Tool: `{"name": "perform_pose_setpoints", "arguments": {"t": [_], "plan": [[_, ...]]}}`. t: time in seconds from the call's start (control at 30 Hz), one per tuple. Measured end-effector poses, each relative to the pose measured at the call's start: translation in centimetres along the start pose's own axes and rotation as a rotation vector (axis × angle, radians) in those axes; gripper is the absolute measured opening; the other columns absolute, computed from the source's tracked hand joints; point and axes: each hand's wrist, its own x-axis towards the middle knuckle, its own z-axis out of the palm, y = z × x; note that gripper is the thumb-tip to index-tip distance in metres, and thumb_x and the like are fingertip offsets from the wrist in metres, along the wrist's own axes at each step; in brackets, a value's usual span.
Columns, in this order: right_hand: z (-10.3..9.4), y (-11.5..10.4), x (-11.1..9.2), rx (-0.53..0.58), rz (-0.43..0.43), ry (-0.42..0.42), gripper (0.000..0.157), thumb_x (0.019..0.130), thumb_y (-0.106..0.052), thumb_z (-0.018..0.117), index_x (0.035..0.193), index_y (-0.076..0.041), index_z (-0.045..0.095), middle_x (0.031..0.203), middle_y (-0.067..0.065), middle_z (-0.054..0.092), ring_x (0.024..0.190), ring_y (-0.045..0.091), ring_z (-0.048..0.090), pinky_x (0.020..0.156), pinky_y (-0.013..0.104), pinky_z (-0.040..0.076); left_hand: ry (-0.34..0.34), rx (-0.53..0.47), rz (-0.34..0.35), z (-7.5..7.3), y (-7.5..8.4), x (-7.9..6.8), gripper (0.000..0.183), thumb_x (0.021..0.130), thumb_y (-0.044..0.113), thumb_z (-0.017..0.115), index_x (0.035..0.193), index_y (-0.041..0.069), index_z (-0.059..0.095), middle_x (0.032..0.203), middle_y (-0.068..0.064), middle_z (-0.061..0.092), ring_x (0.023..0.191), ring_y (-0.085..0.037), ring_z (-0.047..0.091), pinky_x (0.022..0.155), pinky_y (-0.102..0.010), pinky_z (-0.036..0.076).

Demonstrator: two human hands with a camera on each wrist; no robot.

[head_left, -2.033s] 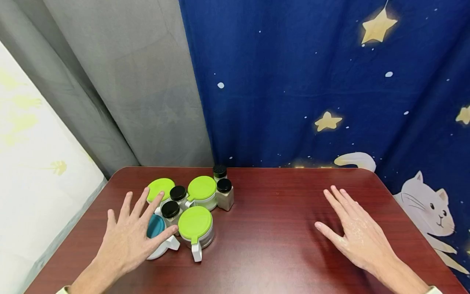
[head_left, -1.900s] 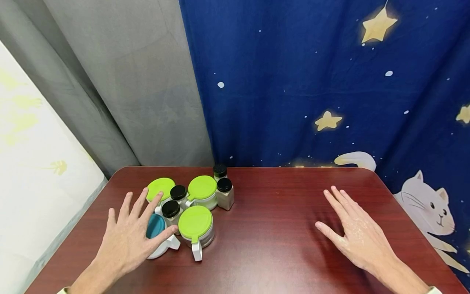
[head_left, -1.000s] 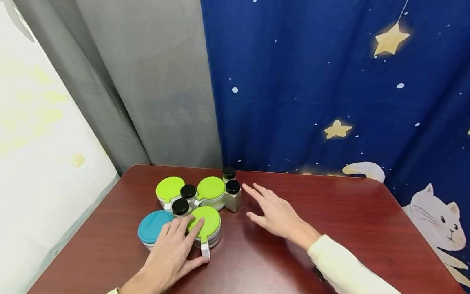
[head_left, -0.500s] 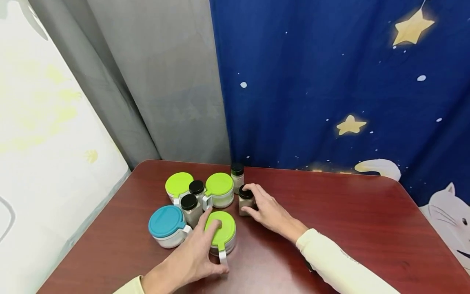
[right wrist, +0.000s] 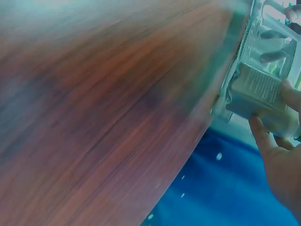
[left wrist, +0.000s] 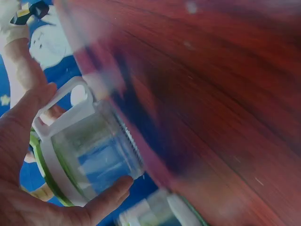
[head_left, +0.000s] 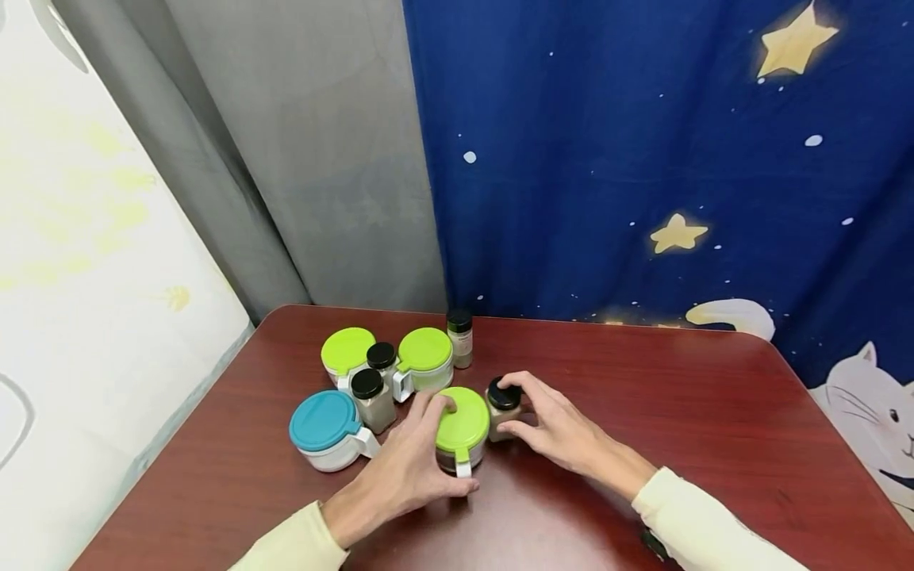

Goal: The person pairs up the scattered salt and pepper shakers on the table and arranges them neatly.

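Note:
My left hand (head_left: 408,469) grips a clear seasoning jar (head_left: 462,422) by its sides, fingers over the lime-green lid and thumb at the white handle. The left wrist view shows its see-through body (left wrist: 96,150) between thumb and fingers. Just to its right, my right hand (head_left: 560,428) pinches a square spice bottle (head_left: 504,396) with a black cap. In the right wrist view the bottle's labelled side (right wrist: 258,89) shows between fingertips and thumb, close beside the clear jar.
Left of my hands stand a blue-lidded jar (head_left: 324,420), two more green-lidded jars (head_left: 347,349) and two black-capped bottles (head_left: 374,404). Another black-capped bottle (head_left: 460,341) stands near the back edge of the red-brown table (head_left: 678,404). Curtains (head_left: 543,198) hang behind.
Both hands have come in from the sides to the jars. The left has taken hold of the near green-lidded jar, the right a spice bottle. Both items have shifted right, away from the group.

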Motion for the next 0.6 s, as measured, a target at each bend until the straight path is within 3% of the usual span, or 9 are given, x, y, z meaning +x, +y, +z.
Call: {"name": "perform_pose_setpoints", "arguments": {"t": [0.13, 0.3, 0.6], "plan": [[-2.3, -0.3, -1.8, 0.056, 0.063, 0.047, 0.054, 0.086, 0.005, 0.078, 0.129, -0.011, 0.049, 0.124, 0.009, 0.061, 0.103, 0.021, 0.068, 0.080, 0.031, 0.057, -0.048, -0.062, 0.043, 1.1, 1.8, 2.3, 0.085, 0.066, 0.041, 0.095, 0.131, 0.015, 0.047, 0.144, -0.005, 0.040, 0.099, -0.026, 0.064, 0.084, -0.039, 0.055], [-5.9, 0.3, -3.5, 0.034, 0.120, 0.085, 0.057, 0.083, 0.006, 0.081, 0.127, -0.009, 0.049, 0.121, 0.011, 0.061, 0.097, 0.024, 0.070, 0.074, 0.032, 0.059, -0.079, -0.110, 0.112, 3.2, 4.2, 5.1, 0.085, 0.069, 0.037, 0.094, 0.132, 0.011, 0.044, 0.145, -0.006, 0.037, 0.105, -0.024, 0.061, 0.091, -0.035, 0.052], [-10.5, 1.6, -6.5, -0.112, 0.170, 0.197, 0.058, 0.080, 0.005, 0.084, 0.126, -0.006, 0.049, 0.122, 0.014, 0.060, 0.096, 0.028, 0.069, 0.072, 0.030, 0.058, -0.114, -0.096, 0.206, 6.8, 7.1, 9.3, 0.088, 0.069, 0.042, 0.094, 0.136, 0.015, 0.043, 0.146, -0.003, 0.038, 0.103, -0.018, 0.061, 0.092, -0.027, 0.050]]}}
